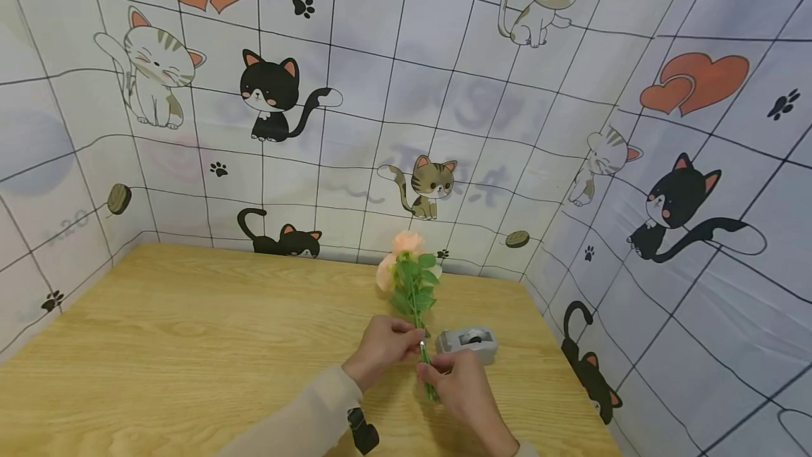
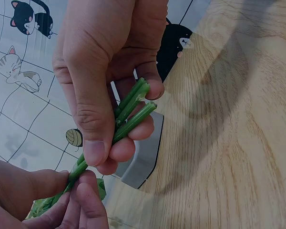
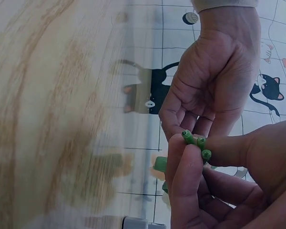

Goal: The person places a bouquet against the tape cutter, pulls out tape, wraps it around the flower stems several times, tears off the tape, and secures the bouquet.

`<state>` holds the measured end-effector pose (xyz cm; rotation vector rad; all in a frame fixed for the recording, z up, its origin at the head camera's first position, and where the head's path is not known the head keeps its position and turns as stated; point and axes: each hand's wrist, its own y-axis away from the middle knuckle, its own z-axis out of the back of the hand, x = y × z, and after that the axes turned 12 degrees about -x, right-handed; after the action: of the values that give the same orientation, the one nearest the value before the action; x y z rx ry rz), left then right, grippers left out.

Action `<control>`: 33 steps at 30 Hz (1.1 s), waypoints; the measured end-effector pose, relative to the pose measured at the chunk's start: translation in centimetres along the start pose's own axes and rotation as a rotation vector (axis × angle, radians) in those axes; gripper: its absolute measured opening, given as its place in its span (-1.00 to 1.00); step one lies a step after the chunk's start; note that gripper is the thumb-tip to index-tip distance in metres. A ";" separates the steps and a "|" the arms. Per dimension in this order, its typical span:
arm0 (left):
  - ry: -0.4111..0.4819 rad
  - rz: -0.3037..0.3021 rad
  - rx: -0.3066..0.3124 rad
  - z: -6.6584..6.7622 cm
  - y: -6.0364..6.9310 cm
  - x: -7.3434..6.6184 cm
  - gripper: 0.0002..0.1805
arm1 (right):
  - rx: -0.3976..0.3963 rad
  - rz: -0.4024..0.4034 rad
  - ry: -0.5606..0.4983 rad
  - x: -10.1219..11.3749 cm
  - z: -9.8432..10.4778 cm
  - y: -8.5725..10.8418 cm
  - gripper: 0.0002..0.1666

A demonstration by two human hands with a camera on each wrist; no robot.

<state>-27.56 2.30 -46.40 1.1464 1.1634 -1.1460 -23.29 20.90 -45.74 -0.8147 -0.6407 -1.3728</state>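
Observation:
A small bunch of artificial roses [image 1: 408,243], peach with green leaves, lies slantwise with its blooms toward the back wall. My left hand [image 1: 388,344] pinches the green stems [image 2: 133,125] between thumb and fingers, on the leaf side. Closer to the cut ends, my right hand [image 1: 462,383] grips the same stems between thumb and curled fingers. Several cut ends poke out past the right fingers in both wrist views. A small shiny spot shows on the stems between the hands in the head view. Just beyond the right hand stands a grey tape dispenser [image 1: 466,345].
A wood-grain table [image 1: 209,344] lies under the hands. White cloth walls [image 1: 355,83] printed with cats, hearts and grid lines rise behind it and at both sides. A dark strap piece [image 1: 364,432] hangs at the left sleeve.

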 end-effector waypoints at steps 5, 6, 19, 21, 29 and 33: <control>-0.008 0.007 0.000 -0.1 -0.1 0.2 -0.77 | 0.032 -0.003 -0.026 -0.3 0.2 -0.1 -0.76; -0.009 0.007 0.001 -0.1 -0.1 0.2 -0.77 | 0.041 -0.008 -0.036 -0.4 0.3 -0.2 -0.75; -0.002 -0.003 0.027 0.1 0.1 0.4 -0.77 | 0.221 -0.123 -0.209 -2.0 1.6 -0.7 -0.37; 0.001 -0.001 0.027 0.0 0.0 0.4 -0.77 | 0.250 -0.142 -0.245 -2.2 1.7 -0.8 -0.37; 0.022 0.034 0.023 -0.1 -0.3 0.6 -0.76 | 0.417 -0.324 -0.510 -2.4 1.7 -0.7 -0.46; 0.037 0.049 0.030 0.0 -0.5 0.7 -0.74 | 0.426 -0.373 -0.552 -2.5 1.6 -0.8 -0.48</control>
<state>-27.98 2.28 -47.15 1.2172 1.1442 -1.1120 -24.21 23.67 -46.66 -0.7460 -1.5220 -1.2669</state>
